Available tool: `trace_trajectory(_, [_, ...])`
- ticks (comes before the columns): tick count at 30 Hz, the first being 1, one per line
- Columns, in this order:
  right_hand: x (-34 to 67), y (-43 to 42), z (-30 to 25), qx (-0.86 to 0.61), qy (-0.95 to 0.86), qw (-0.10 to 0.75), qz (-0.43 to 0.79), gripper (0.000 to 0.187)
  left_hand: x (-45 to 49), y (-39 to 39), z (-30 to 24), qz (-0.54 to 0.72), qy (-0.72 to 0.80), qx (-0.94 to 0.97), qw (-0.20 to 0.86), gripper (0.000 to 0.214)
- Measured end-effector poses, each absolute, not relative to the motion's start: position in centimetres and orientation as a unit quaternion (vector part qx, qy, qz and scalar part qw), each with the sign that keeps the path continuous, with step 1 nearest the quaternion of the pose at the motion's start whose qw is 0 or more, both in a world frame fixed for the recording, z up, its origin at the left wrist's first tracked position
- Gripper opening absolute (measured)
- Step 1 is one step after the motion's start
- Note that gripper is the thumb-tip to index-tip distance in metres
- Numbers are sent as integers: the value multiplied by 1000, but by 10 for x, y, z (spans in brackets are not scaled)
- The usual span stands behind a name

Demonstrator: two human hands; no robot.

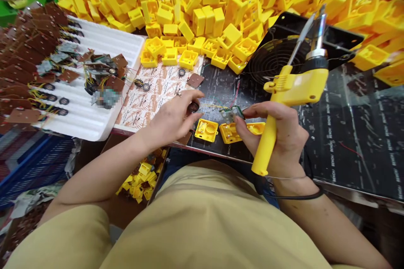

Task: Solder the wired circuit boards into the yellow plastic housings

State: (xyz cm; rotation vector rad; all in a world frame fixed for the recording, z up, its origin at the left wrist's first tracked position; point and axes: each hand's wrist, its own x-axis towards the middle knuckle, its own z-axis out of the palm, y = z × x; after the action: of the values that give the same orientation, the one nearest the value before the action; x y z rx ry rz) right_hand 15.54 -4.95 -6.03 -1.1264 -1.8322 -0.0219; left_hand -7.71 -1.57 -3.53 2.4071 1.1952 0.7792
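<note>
Between the thumb and fingers of my left hand [172, 117] is a small round speaker [193, 107]. My right hand [285, 132] pinches a small green circuit board [231, 114] with thumb and fingertips. The same hand also grips a yellow soldering gun [296, 87], its metal tip pointing up and away from me. Thin yellow and red wires [216, 106] run between the speaker and the board. Below the hands, an open yellow plastic case [206, 130] lies at the bench edge. More open yellow case [229, 134] halves lie beside it, partly covered by my right fingers.
Yellow cases [205, 21] form a big heap at the back. A black round-grilled fan [271, 56] stands right of centre. On the left, a white foam tray [126, 48] bears brown boards and wired speakers. A brown board [195, 80] and loose speakers [145, 87] lie beyond my left hand.
</note>
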Motion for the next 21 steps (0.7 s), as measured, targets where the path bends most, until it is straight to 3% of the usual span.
trace_trajectory(4, [152, -52, -58, -453, -754, 476, -3, 37, -76, -10, -32, 183, 442, 843, 246, 27])
trace_trajectory(7, [148, -54, -55, -441, -767, 466, -14, 39, -63, -9, -26, 218, 447, 834, 239, 31])
trace_trajectory(15, [145, -63, -58, -428, -783, 451, -29, 32, -29, -4, -26, 325, 418, 641, 555, 30])
trace_trajectory(18, [160, -61, -59, -415, -794, 444, -1, 37, -34, -1, -20, 322, 422, 638, 557, 26])
trace_trajectory(21, [182, -53, -57, -377, -839, 390, 49, 48, -46, 0, -10, 225, 412, 732, 494, 20])
